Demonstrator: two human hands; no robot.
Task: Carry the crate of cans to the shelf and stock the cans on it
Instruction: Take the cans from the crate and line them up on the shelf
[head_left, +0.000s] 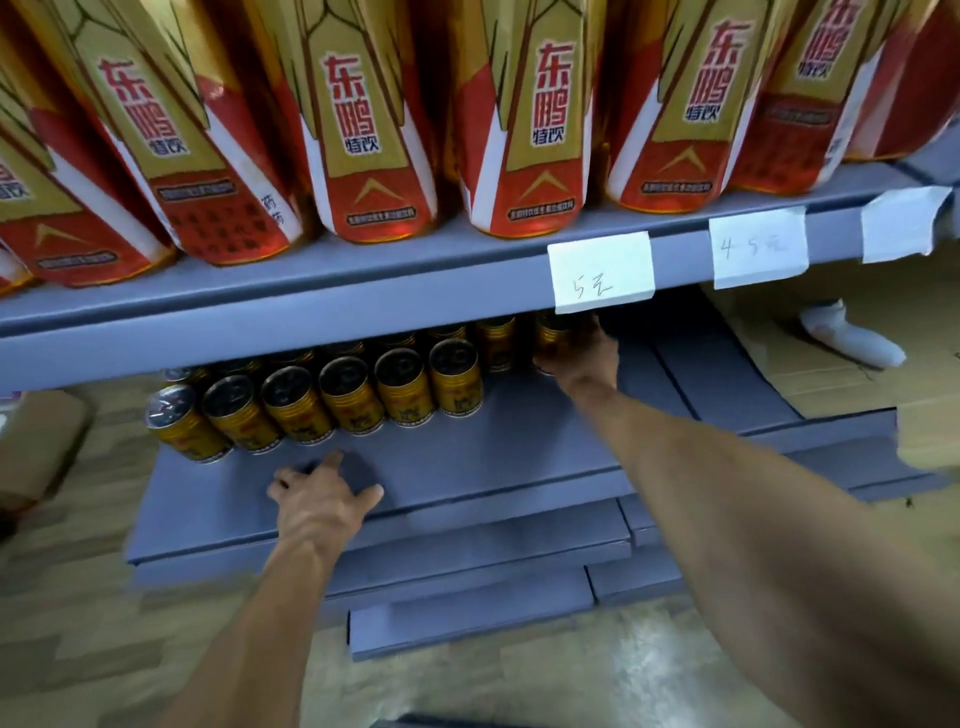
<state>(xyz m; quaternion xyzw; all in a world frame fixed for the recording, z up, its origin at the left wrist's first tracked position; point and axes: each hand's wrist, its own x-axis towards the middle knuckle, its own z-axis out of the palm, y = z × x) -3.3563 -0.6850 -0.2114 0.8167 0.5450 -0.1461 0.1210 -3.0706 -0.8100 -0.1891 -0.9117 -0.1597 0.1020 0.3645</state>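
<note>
1. My right hand (576, 353) reaches far under the upper shelf (363, 291) and wraps around a gold can (551, 332) at the right end of the back row; my fingers curl over its far side, so I am gripping it while it stands on the lower shelf (493, 447).
2. My left hand (322, 499) lies on the front part of that lower shelf, fingers spread and fairly straight, thumb pointing right along the front edge. It holds nothing.
3. My two hands are well apart: the left near the front lip, the right deep at the back.
4. A front row of cans (322, 405) runs in a line from the left side toward the middle, each upright with a dark top, touching its neighbour. More cans stand behind them in shadow; I cannot count those.
5. The can in my grip sits just beside another back-row can on its left.
6. The crate does not show anywhere I can see.
7. On the upper shelf stand big red-and-gold bottles (358, 130) with Chinese lettering.
8. Handwritten white price tags (602, 275) are stuck along the upper shelf's front edge.
9. To the right lies flattened cardboard (831, 364), with a foot in a white sock (852, 338) on it.
10. More grey shelf boards (467, 618) lie stacked below, on a patterned floor (78, 649).
</note>
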